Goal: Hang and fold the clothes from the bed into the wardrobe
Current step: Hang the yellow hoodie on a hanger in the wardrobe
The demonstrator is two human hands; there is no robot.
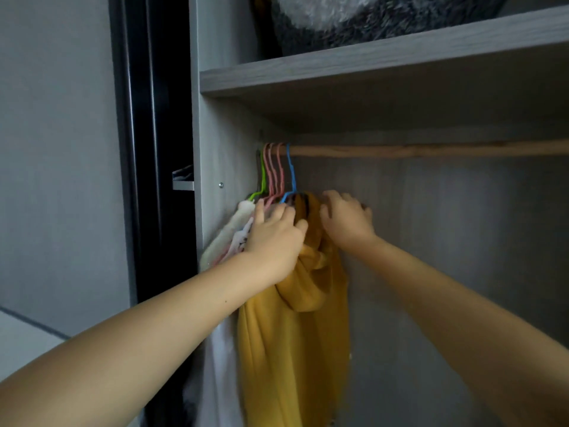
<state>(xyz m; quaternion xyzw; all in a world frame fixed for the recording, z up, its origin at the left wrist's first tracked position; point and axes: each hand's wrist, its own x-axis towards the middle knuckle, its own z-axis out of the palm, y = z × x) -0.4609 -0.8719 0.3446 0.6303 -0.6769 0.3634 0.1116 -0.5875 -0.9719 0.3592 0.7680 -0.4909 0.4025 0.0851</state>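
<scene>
Inside the wardrobe [215,143] a yellow garment [295,334] hangs from a blue hanger [290,174] hooked over the wooden rail [431,150], at the rail's far nine-o'clock end. Both hands reach in at the garment's neck. The left hand [274,238] sits on the nine-o'clock side of the collar, fingers curled over the fabric and the hanger's shoulder — gripping there. The right hand [346,218] is at three o'clock of the collar, fingers bent forward and down over the other shoulder; whether it truly holds cloth or only rests on it I cannot tell.

Just beyond the blue hanger toward nine o'clock hang pink hangers [274,174] and a green hanger [262,177], carrying pale clothes [224,238] pressed against the wardrobe's side wall. At twelve o'clock a shelf [369,63] holds a grey-and-white fluffy item [354,20].
</scene>
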